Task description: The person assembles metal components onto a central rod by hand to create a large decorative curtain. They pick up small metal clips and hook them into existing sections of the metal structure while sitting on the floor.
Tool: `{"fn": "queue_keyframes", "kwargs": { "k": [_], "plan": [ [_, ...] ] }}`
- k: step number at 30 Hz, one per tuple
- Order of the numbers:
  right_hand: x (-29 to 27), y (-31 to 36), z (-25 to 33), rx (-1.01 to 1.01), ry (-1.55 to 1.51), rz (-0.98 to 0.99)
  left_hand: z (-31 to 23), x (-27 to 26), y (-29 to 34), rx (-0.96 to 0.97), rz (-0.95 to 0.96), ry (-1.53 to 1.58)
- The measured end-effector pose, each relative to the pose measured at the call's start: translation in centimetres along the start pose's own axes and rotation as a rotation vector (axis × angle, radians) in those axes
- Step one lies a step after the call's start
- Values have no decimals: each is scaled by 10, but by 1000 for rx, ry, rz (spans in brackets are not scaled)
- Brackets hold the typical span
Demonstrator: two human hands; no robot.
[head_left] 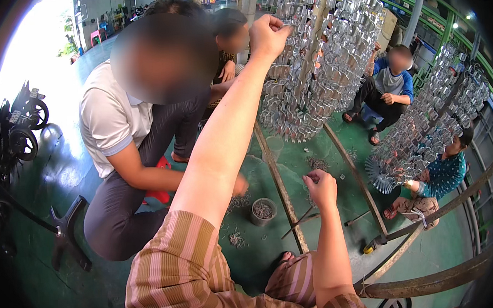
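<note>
My left hand (268, 37) is raised high, its thumb and fingers pinched together at the left edge of a tall hanging cluster of shiny bent metal pieces (305, 103). Whatever sits between those fingertips is too small to make out. Lower down, my right hand (322, 189) is held above the floor, below the cluster, with thumb and forefinger pressed together. I cannot make out what it holds. Near it on the floor are a grey tub (263, 211) of small metal hooks and a loose heap of hooks (238, 240).
A person in a light polo shirt (102, 106) crouches close at my left; others sit farther back and right. A metal frame bar (282, 191) runs beneath the cluster. A second hanging cluster (423, 125) is at the right. Motorbikes (24, 124) stand far left.
</note>
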State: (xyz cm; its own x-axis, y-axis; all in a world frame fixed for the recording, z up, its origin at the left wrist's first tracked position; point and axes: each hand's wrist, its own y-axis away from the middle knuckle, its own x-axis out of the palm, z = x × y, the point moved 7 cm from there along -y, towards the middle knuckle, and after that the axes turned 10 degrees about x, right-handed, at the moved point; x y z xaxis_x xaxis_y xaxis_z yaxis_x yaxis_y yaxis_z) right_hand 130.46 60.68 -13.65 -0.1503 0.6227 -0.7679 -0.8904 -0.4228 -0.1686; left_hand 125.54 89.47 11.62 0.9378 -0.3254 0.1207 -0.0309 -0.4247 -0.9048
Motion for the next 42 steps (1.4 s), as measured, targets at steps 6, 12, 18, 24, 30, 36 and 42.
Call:
{"fn": "queue_keyframes", "kwargs": {
  "k": [6,12,18,24,30,36,42],
  "plan": [
    [-1,-2,5,1,-11,2,3,8,-5,25,42,25],
    [8,2,-6,13,32,45,-23,7,10,52,-14,-125],
    [6,1,2,31,37,69,-31,7,-4,130,32,-254],
    [5,1,1,30,38,90,-32,9,-51,19,47,-252],
    [4,2,1,32,43,97,-50,28,-65,32,129,-391],
    [0,2,-3,53,41,97,-47,24,-68,52,61,-323],
    [5,-1,-4,41,47,104,-16,39,-86,-41,180,11]
  ]
}}
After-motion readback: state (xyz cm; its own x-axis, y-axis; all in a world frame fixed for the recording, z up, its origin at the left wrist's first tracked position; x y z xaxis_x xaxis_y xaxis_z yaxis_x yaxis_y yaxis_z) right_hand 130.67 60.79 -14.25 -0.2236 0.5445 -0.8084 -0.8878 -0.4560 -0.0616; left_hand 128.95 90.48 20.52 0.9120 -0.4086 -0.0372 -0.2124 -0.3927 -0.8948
